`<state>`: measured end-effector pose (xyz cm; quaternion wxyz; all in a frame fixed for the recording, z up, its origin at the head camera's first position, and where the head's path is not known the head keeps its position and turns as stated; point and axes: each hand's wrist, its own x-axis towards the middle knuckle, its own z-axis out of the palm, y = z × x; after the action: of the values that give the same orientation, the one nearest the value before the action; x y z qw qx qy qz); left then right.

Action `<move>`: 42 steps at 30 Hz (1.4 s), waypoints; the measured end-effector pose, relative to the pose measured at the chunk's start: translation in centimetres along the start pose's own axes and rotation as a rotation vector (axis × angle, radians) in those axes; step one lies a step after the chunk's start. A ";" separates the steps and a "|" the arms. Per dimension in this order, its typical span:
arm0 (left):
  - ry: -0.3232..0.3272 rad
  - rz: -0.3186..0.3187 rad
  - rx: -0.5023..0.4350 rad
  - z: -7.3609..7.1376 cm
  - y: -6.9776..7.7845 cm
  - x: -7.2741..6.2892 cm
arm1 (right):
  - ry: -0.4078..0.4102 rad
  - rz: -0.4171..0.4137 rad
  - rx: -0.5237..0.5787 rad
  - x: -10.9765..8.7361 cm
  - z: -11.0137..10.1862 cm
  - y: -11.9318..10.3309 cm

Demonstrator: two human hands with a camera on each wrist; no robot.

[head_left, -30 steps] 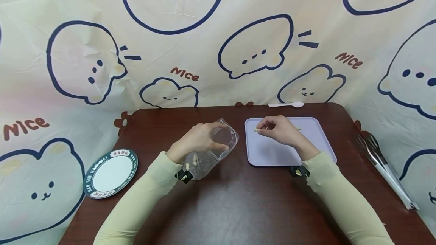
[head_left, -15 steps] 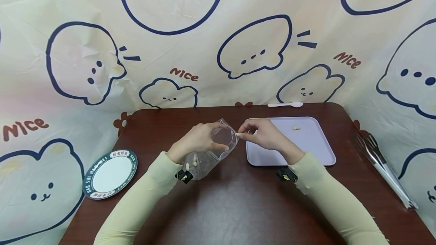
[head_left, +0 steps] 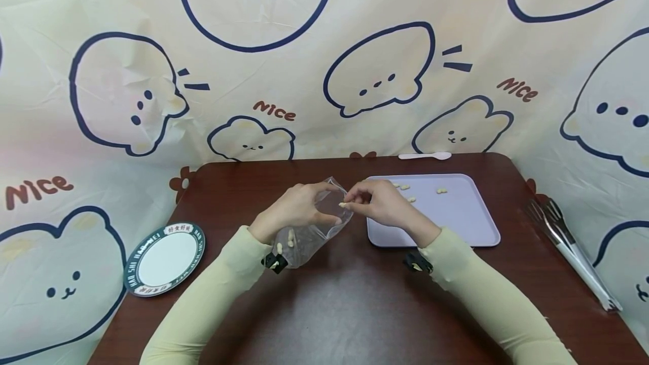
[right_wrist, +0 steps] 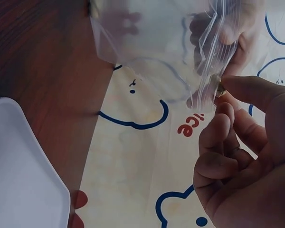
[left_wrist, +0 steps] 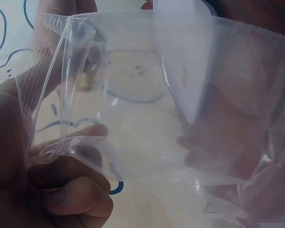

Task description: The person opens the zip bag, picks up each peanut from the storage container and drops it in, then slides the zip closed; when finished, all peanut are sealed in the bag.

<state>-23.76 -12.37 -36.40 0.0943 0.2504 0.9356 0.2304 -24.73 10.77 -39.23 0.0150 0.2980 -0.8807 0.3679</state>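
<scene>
My left hand (head_left: 294, 205) grips a clear zip-top plastic bag (head_left: 310, 244) by its mouth, which is held apart. Several peanuts (head_left: 291, 237) lie in the bottom of the bag. At the mouth, my right hand (head_left: 387, 206) pinches one peanut (head_left: 343, 205) between thumb and forefinger; this peanut (right_wrist: 221, 89) is partly hidden by the fingertips in the right wrist view. Through the film in the left wrist view, the pinched peanut (left_wrist: 86, 80) looks blurred. More peanuts (head_left: 441, 191) rest on the pale lilac tray (head_left: 456, 224), some near my right hand.
A green-rimmed white plate (head_left: 167, 261) is at the table's left edge. Metal tongs (head_left: 575, 258) lie along the right edge. Behind the tray, a white plastic spoon (head_left: 426, 156) lies at the back edge, before a printed cloth backdrop (head_left: 304, 72).
My right hand has moved left from over the tray to the bag's mouth, carrying a peanut. More peanuts on the tray are now visible. My left hand and the bag have stayed put.
</scene>
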 end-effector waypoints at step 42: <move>0.006 -0.030 -0.009 0.0 -0.2 -0.2 | 0.052 0.379 -0.054 -1.7 -4.1 14.0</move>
<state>-23.65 -12.58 -36.47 0.0960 0.2351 0.9385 0.2339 -31.60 22.08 -45.56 -0.0237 0.1165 -0.9300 0.3479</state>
